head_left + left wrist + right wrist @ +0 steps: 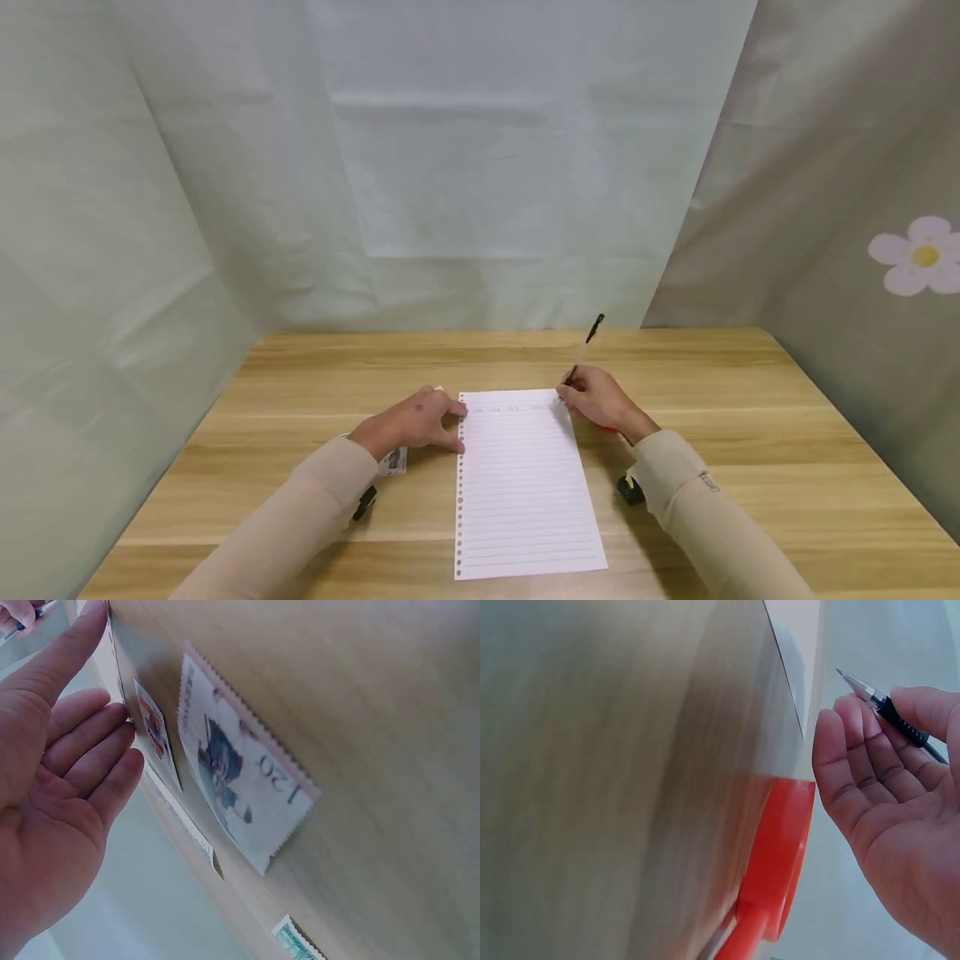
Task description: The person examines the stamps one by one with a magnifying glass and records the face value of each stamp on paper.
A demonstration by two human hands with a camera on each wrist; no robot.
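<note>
The right hand [600, 402] pinches a light, stiff pen [583, 351] near its tip; the left hand [411, 422], fingers flat, steadies the thin, floppy paper [525, 492] at its edge.

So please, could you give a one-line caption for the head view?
Right hand holds a pen at the lined sheet's top; left hand steadies its edge.

Sheet [525, 483] between hands, on table [750, 467]

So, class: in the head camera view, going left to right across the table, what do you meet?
Stamps → left hand → lined sheet → right hand gripping the pen.
</note>
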